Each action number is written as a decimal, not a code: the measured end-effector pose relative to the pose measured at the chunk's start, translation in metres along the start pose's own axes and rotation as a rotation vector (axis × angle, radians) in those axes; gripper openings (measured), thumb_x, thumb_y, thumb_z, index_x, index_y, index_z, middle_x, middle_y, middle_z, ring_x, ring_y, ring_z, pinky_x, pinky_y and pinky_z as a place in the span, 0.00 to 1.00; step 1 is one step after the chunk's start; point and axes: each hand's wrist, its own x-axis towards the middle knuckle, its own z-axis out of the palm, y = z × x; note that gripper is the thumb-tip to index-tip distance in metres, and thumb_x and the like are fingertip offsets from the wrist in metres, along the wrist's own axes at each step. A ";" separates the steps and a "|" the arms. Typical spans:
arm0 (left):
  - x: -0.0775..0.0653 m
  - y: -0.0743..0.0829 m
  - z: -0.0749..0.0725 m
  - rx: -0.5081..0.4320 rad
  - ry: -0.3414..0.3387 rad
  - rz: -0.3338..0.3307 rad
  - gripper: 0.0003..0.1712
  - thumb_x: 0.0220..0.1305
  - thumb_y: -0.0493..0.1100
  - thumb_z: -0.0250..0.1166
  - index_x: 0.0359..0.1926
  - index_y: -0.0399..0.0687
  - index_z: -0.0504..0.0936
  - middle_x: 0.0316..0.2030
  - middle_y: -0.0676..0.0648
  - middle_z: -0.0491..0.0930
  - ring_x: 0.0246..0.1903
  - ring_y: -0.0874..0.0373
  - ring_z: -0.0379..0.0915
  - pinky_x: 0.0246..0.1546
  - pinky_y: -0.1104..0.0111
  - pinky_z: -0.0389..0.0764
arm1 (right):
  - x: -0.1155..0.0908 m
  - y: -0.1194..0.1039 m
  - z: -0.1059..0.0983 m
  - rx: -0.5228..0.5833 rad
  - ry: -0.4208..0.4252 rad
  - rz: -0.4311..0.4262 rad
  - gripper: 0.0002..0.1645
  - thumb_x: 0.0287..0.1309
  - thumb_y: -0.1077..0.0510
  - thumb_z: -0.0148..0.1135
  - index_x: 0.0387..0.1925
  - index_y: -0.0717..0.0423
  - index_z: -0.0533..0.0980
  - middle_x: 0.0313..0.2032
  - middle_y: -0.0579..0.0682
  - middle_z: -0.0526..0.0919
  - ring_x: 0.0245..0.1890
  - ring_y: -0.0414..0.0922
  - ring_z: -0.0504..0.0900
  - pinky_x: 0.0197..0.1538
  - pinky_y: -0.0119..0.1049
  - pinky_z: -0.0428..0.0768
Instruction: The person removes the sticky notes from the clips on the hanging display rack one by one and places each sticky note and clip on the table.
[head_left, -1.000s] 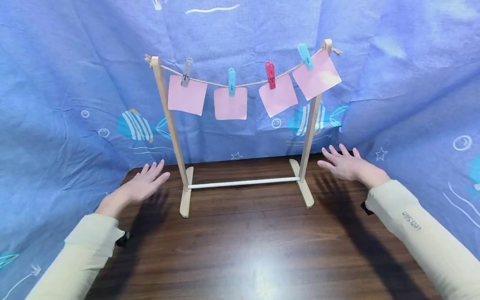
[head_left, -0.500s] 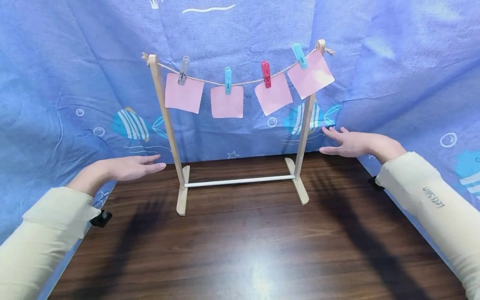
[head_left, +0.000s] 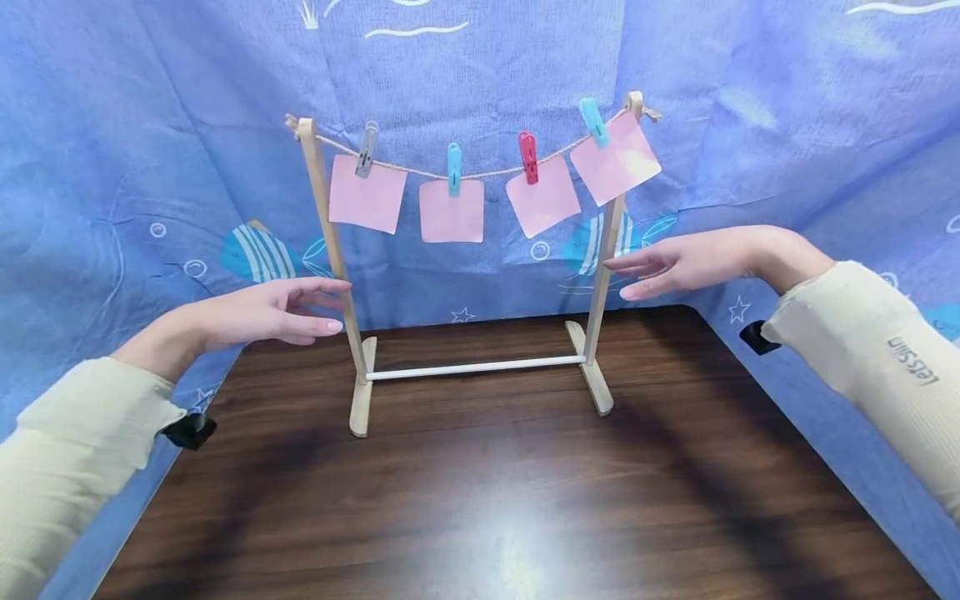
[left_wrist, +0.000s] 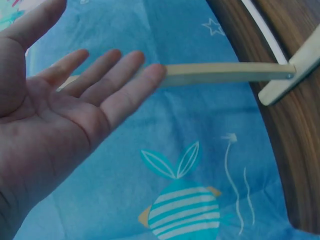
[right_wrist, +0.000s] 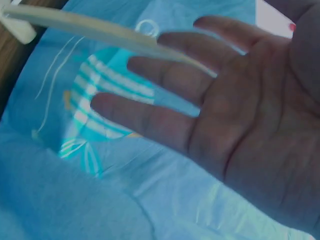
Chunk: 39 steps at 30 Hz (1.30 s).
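A wooden stand with a sagging cord stands at the back of the table. Four clothespins would be several: a grey clothespin, a light blue clothespin, a red clothespin and another light blue one pin square pink papers to the cord. My left hand hovers by the left post, holding nothing, fingers loosely extended. On the other side my right hand is raised by the right post, also holding nothing. Both wrist views show bare palms; whether fingertips touch the posts I cannot tell.
A white crossbar joins the stand's two feet low down. The dark wooden table extends toward me. Blue fish-print cloth hangs behind and along both sides.
Both hands have risen from over the table, and in the last half second moved inward toward the posts. The papers and clothespins stay on the cord; the head view has shifted slightly.
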 end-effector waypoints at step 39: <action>0.046 0.008 0.021 -0.585 0.165 0.329 0.42 0.76 0.35 0.58 0.81 0.47 0.46 0.76 0.36 0.57 0.69 0.47 0.65 0.59 0.59 0.78 | 0.095 -0.108 0.010 0.651 0.010 -0.636 0.38 0.72 0.62 0.59 0.78 0.54 0.56 0.75 0.52 0.63 0.65 0.55 0.75 0.56 0.59 0.81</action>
